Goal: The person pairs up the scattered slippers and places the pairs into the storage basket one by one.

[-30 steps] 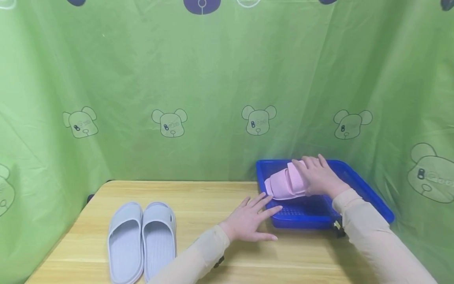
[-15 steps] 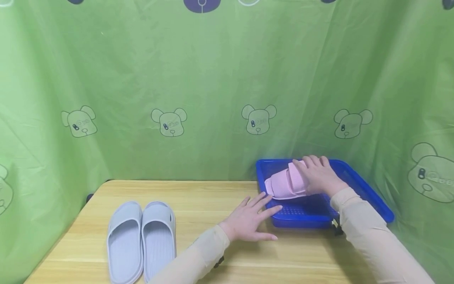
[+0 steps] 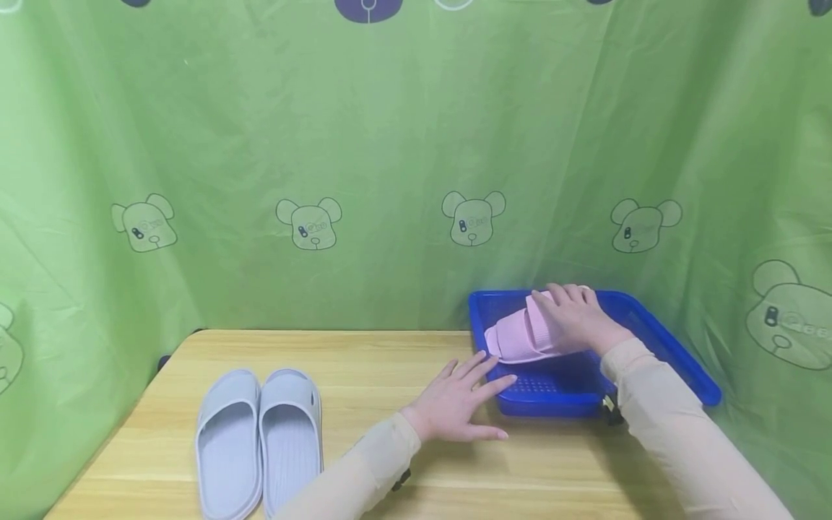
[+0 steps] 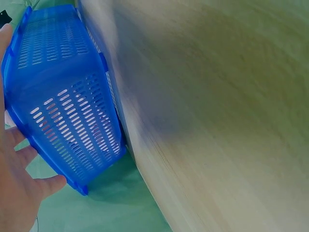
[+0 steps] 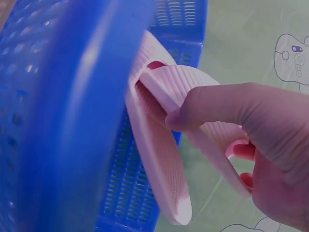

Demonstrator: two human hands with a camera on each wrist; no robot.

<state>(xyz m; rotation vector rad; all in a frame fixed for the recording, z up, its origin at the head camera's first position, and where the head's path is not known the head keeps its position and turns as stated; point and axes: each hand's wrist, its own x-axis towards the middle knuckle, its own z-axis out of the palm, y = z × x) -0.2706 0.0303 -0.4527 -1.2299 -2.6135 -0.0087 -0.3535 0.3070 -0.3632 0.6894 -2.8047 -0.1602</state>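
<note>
A pair of pink slippers lies tilted in the blue plastic basket at the table's right. My right hand grips one of them; in the right wrist view the thumb of that right hand presses the held slipper from above, and fingers curl under its edge. The other slipper leans against it. My left hand reaches the basket's near left corner, fingers spread and fairly straight, fingertips at the rim. In the left wrist view the basket's slotted side stands beside these fingers.
A pair of grey slippers stands side by side on the left of the wooden table. A green curtain with bear-head prints hangs behind and along both sides, close behind the basket.
My right hand and forearm have shifted slightly left, with the held pink slipper moving a little. The left hand, basket and grey slippers stay in place.
</note>
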